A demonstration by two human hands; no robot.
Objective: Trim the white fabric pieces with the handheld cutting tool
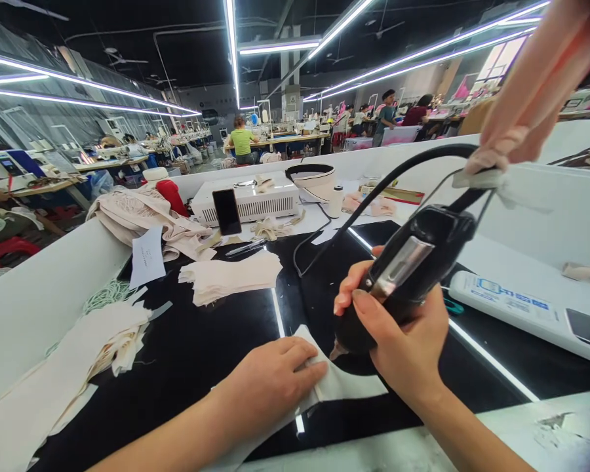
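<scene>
The right hand (pixel 398 341) is closed around a black handheld tool (pixel 403 275). The tool's long axis slants: its rounded nose points down and toward the left hand, with a small pointed tip at the cloth, while its rear rises up and away to the right, where a black cord (pixel 373 193) curves off and loops back over the surface. A shiny metal plate sits along the tool's upper side; the body looks like smooth hard plastic.

The left hand (pixel 270 383) lies palm down, fingers loosely spread and gripping nothing, pressing flat a pale cloth piece (pixel 344 383) with a curved cut edge. The cloth rests on the glossy black surface (pixel 201 354) just below the tool's tip, between the two hands.

Beyond the left hand is a stack (pixel 231 275) of cream fabric cut-outs, soft and matte, and further out a dark phone (pixel 227 211) leans against a white vented box (pixel 255 200). To the right of the right hand lies a long white device (pixel 516 308) with a blue printed label; the writing is too small to read. Above the tool hangs a twisted pink fabric strip (pixel 531 98), knotted around the cord.
</scene>
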